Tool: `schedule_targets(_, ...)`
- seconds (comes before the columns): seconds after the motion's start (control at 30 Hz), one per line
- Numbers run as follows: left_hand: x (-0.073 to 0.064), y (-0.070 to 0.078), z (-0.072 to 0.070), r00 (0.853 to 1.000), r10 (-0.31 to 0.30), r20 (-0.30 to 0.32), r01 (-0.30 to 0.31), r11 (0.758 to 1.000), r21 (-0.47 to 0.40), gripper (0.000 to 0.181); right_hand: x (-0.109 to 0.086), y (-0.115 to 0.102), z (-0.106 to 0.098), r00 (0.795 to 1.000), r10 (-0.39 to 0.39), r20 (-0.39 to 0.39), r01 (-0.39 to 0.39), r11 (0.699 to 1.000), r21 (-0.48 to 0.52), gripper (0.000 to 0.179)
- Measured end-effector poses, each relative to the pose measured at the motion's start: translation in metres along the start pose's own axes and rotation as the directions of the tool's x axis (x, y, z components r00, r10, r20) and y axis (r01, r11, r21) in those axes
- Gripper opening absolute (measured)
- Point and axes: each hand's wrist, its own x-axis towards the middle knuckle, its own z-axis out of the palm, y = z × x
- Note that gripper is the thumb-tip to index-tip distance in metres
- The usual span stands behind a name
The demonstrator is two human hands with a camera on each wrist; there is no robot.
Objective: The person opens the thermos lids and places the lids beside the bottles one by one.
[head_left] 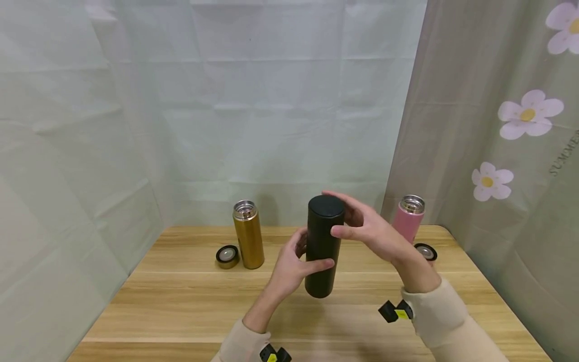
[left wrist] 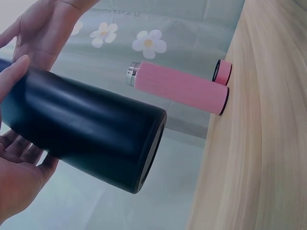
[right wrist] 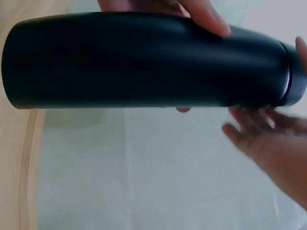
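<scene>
A black thermos bottle with its lid on is held upright above the table, slightly tilted. My left hand grips its middle, thumb across the near side. Around the top is my right hand, its thumb at the near side and fingers behind, partly hidden. In the right wrist view the right fingers meet the underside of the bottle by the lid. The left wrist view shows the base of the bottle in the air.
At left on the wooden table stands an uncapped gold thermos, its lid beside it. An uncapped pink thermos stands at right behind the right forearm, with its lid near. Pale curtains hang behind.
</scene>
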Motion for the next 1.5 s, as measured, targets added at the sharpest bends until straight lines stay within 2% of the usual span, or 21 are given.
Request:
schedule_targets(0.1, 0.000, 0.000, 0.000, 1.000, -0.004, -0.011, 0.004, 1.000, -0.003, 0.070, -0.001, -0.001, 0.010, 0.995, -0.006, -0.102, -0.003, 0.997, -0.083, 0.080)
schedule_targets(0.2, 0.000, 0.000, 0.000, 1.000, 0.002, -0.018, -0.002, 1.000, -0.008, 0.070, -0.002, -0.003, 0.020, 0.980, -0.021, -0.200, -0.009, 0.988, -0.152, 0.082)
schedule_targets(0.33, 0.000, 0.000, 0.000, 1.000, 0.006, -0.021, -0.006, 1.000, -0.010, 0.070, -0.003, -0.005, 0.028, 0.965, -0.034, -0.261, -0.012, 0.985, -0.171, 0.076)
schedule_targets(0.5, 0.000, 0.000, 0.001, 1.000, 0.010, -0.015, -0.010, 1.000, -0.013, 0.070, -0.002, -0.004, 0.024, 0.975, -0.025, -0.221, 0.000, 0.994, -0.111, 0.069)
schedule_targets(0.67, -0.001, -0.001, 0.001, 1.000, 0.023, 0.007, -0.023, 1.000, -0.013, 0.069, -0.001, 0.001, 0.009, 0.998, -0.008, -0.056, 0.011, 0.999, 0.047, 0.066)
schedule_targets(0.77, -0.001, 0.000, 0.001, 0.999, 0.032, 0.020, -0.032, 0.999, -0.012, 0.067, 0.000, 0.002, 0.001, 1.000, -0.014, 0.028, 0.010, 0.993, 0.117, 0.066)
schedule_targets(0.83, -0.001, 0.000, 0.002, 0.999, 0.032, 0.023, -0.032, 0.999, -0.011, 0.067, 0.000, 0.003, -0.001, 0.999, -0.016, 0.047, 0.010, 0.993, 0.121, 0.067)
schedule_targets(0.93, -0.001, 0.000, 0.002, 1.000, 0.023, 0.014, -0.023, 1.000, -0.008, 0.068, -0.001, 0.002, 0.001, 1.000, -0.011, 0.015, 0.009, 0.994, 0.107, 0.071)
schedule_targets(1.03, -0.001, -0.001, 0.002, 1.000, 0.015, -0.002, -0.015, 1.000, -0.004, 0.070, -0.002, 0.001, 0.008, 0.998, -0.001, -0.070, 0.003, 0.999, 0.038, 0.075)
schedule_targets(1.17, -0.001, -0.001, 0.002, 1.000, 0.016, -0.017, -0.016, 1.000, -0.001, 0.070, -0.002, -0.002, 0.021, 0.981, 0.001, -0.196, -0.013, 0.998, -0.057, 0.076)
schedule_targets(1.27, 0.000, 0.000, 0.002, 1.000, 0.016, -0.020, -0.016, 1.000, -0.001, 0.070, -0.002, -0.004, 0.026, 0.970, -0.005, -0.245, -0.016, 0.996, -0.083, 0.074)
schedule_targets(1.4, 0.000, -0.001, 0.002, 1.000, 0.020, -0.012, -0.020, 1.000, -0.004, 0.070, -0.002, -0.005, 0.026, 0.971, -0.001, -0.239, -0.017, 0.997, -0.070, 0.072)
schedule_targets(1.5, 0.000, -0.001, 0.002, 1.000, 0.028, 0.000, -0.028, 1.000, -0.008, 0.069, -0.002, -0.004, 0.020, 0.986, 0.004, -0.168, -0.003, 1.000, 0.012, 0.070)
